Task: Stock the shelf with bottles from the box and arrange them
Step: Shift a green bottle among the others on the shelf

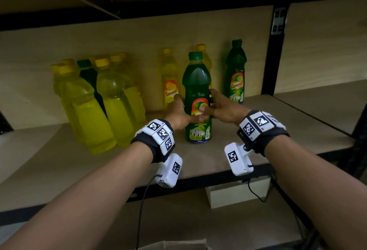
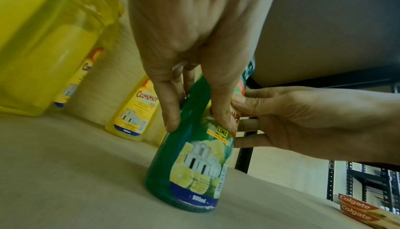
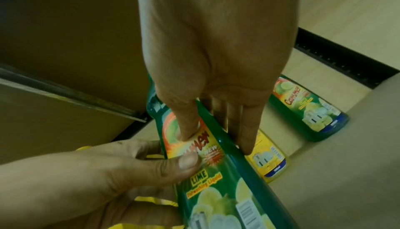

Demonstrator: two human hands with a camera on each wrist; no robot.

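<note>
A green lime dishwashing bottle [image 1: 197, 91] stands upright near the front of the wooden shelf [image 1: 258, 130]. Both hands hold it at label height. My left hand [image 1: 184, 110] grips it from the left, thumb across the label. From the right, my right hand [image 1: 207, 101] grips it with its thumb on the label and its fingers behind. The left wrist view shows the bottle [image 2: 194, 164] with its base on the board and the left hand [image 2: 199, 123] around it. In the right wrist view the right hand [image 3: 215, 142] wraps the same bottle [image 3: 216, 190].
Several yellow bottles [image 1: 95, 101] crowd the shelf's left, with one green bottle among them. Behind stand a labelled yellow bottle [image 1: 169, 79] and a second green bottle [image 1: 236, 71] by the black upright [image 1: 272, 61]. Colgate boxes [image 2: 357, 210] lie at the right. A pale box [image 1: 236, 192] sits below.
</note>
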